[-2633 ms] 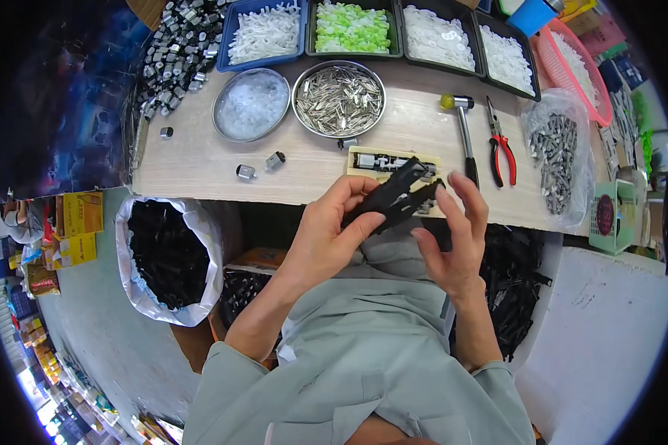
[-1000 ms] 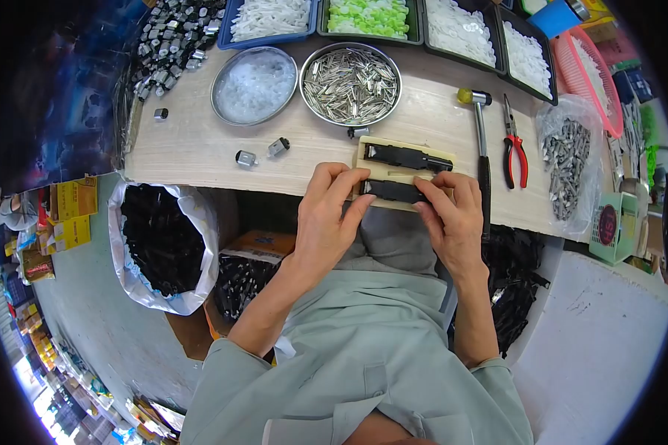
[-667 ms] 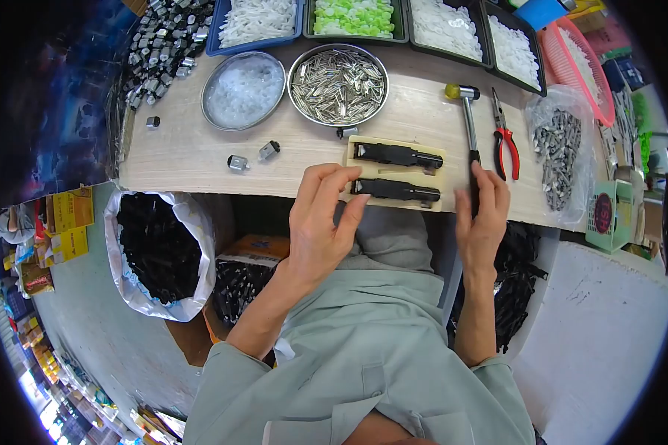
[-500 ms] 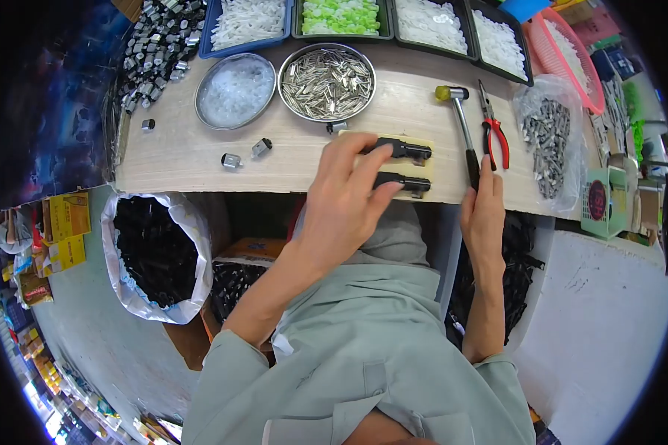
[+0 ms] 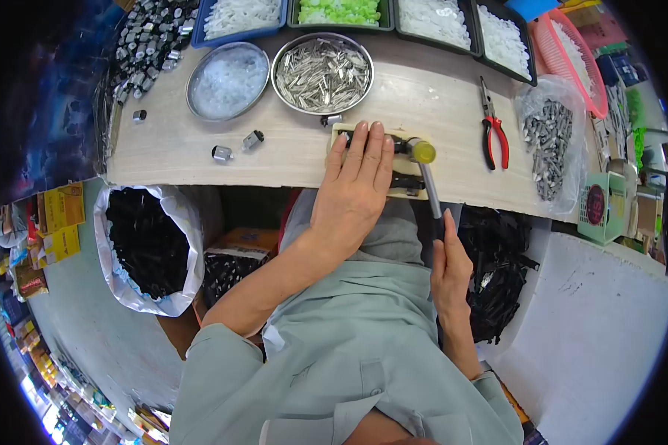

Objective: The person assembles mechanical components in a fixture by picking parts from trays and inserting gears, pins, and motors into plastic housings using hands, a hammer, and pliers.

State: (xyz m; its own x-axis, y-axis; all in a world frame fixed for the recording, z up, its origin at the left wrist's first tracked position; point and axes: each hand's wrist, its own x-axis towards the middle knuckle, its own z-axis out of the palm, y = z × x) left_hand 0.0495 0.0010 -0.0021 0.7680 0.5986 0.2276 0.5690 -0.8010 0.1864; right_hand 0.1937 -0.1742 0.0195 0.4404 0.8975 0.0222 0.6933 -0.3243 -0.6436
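My left hand [image 5: 352,196] lies flat with fingers stretched over a pale yellow board [image 5: 417,195] at the table's front edge. It covers most of the upper black plastic piece and part of the lower black piece [image 5: 405,182]. My right hand [image 5: 453,271] is closed around the grip of a hammer [image 5: 429,189]. The hammer's yellow-faced head sits over the right end of the upper piece; whether it touches cannot be made out. Two small motors [image 5: 253,140] rest on the table left of the board.
Red-handled pliers [image 5: 495,133] lie to the right, beside a clear bag of metal parts [image 5: 549,148]. Behind the board stand a bowl of metal pins [image 5: 274,81], a bowl of clear pieces [image 5: 193,93] and several trays. A white sack [image 5: 111,285] of black parts stands below left.
My right hand has picked up the hammer from the table and brought it left over the board. My left hand has flattened across the black pieces.
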